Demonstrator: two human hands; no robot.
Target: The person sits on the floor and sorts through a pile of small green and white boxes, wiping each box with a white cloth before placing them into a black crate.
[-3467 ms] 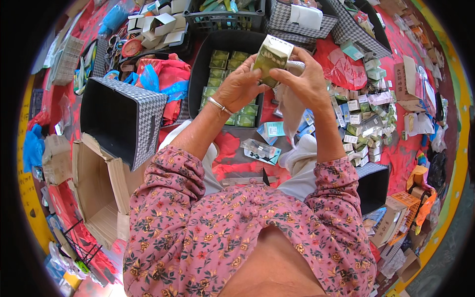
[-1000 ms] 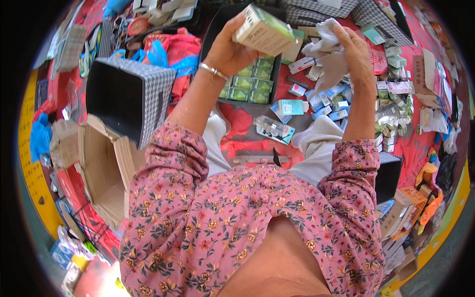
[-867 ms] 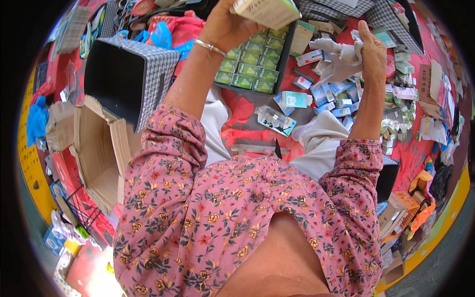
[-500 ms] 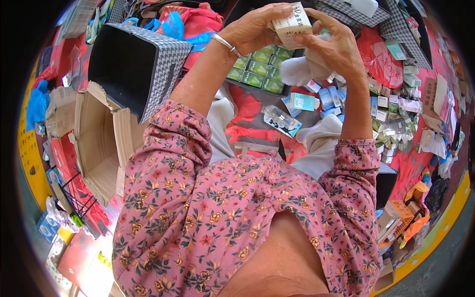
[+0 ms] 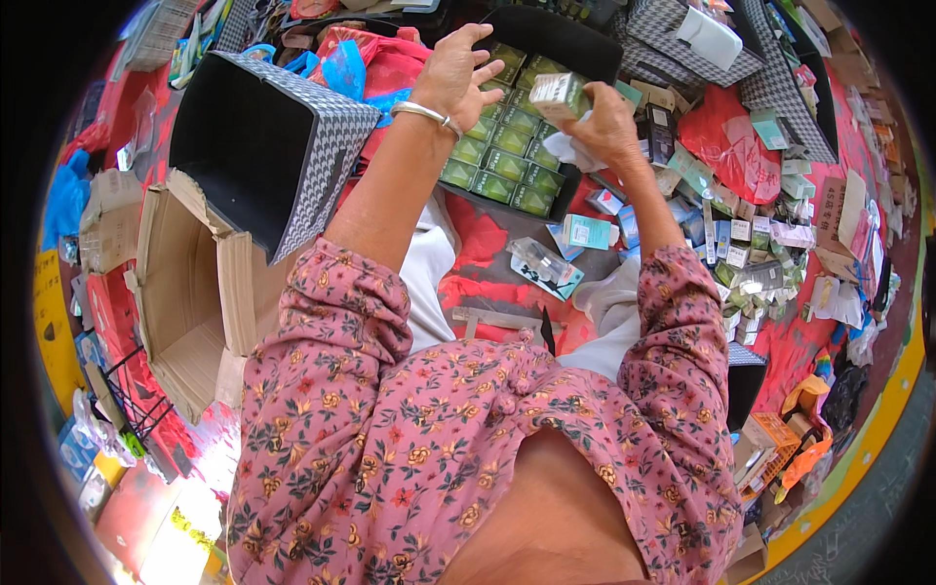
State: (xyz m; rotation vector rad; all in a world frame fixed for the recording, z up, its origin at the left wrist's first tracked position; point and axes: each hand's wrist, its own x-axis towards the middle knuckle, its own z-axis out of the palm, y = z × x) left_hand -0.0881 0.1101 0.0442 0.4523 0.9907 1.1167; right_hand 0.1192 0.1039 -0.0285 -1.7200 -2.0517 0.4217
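Note:
A small white and green carton is gripped between the thumb and fingers of my right hand, above the right side of a black bin. Rows of small green boxes fill the bin. Some crumpled white cloth or tissue shows beneath that hand; I cannot tell whether it is also held. My left hand is over the bin's left edge, its fingers spread and nothing in them. A silver bangle circles the left wrist.
An open black bin with houndstooth sides lies tipped at the left, beside an open cardboard box. Loose cartons are heaped at the right near a red plastic bag. A teal carton lies before my knees.
Both hands were on the carton; my left hand has let go and opened. My right hand has lowered the carton toward the bin, with more green boxes now visible.

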